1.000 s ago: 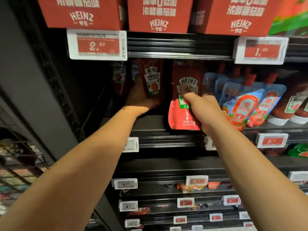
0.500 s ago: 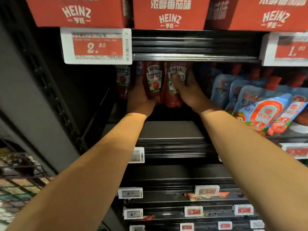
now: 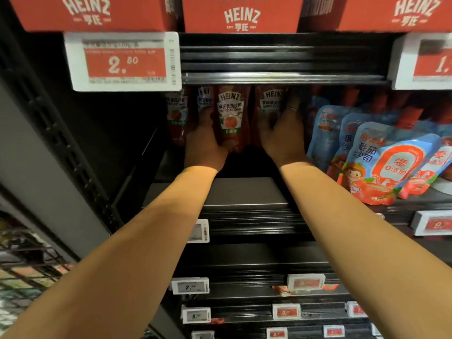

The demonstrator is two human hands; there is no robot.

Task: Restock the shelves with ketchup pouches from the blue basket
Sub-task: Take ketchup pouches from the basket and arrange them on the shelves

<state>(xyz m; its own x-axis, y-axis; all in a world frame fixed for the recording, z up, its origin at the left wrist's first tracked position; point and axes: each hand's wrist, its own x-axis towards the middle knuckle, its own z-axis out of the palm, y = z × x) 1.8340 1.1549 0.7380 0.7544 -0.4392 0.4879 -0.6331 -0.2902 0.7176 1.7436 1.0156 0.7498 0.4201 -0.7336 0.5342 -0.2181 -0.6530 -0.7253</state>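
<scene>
Several red Heinz ketchup pouches stand upright deep at the back of a dark shelf. My left hand grips the left side of one upright pouch. My right hand wraps around the pouch next to it, fingers on its right edge. Two more pouches stand further left, partly behind my left hand. The blue basket is out of view.
Blue-and-orange tomato sauce pouches lean in a row right of my right hand. Red Heinz cartons sit on the shelf above, with price tags on its edge. Lower shelves carry small price tags. A wire rack stands at left.
My right hand carried a pouch from the shelf's front to the back and stood it beside the one my left hand holds. The view has moved closer to the shelf.
</scene>
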